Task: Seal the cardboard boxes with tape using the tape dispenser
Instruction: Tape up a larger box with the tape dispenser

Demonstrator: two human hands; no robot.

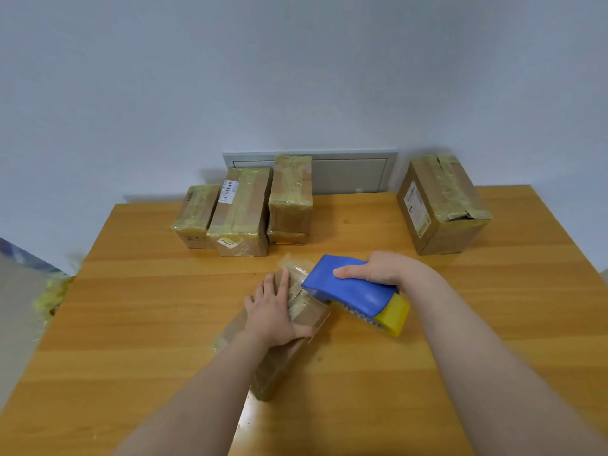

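- Head view: a wooden table [493,324] filled the lower half of the frame, with a pale wall behind it.
- At lower centre a small box [283,366] lay on the table, angled towards the upper right and partly wrapped in clear tape.
- The left hand [279,311] lay flat on top of the box, fingers straight and pressing down.
- The right hand [378,268] was wrapped around a blue and yellow tape dispenser [348,287], just right of centre. The dispenser's front end met the far end of the box.
- At upper centre a cluster of taped boxes [241,212] stood against a grey panel [348,172]. A larger box [441,205] stood apart at upper right, its top tape torn.
- Crumpled yellowish tape scraps [52,294] sat at the left edge.
- The box looked light and fairly stiff, with slick tape on it, so it would probably slide unless held down from above. The dispenser seemed best gripped around its body.
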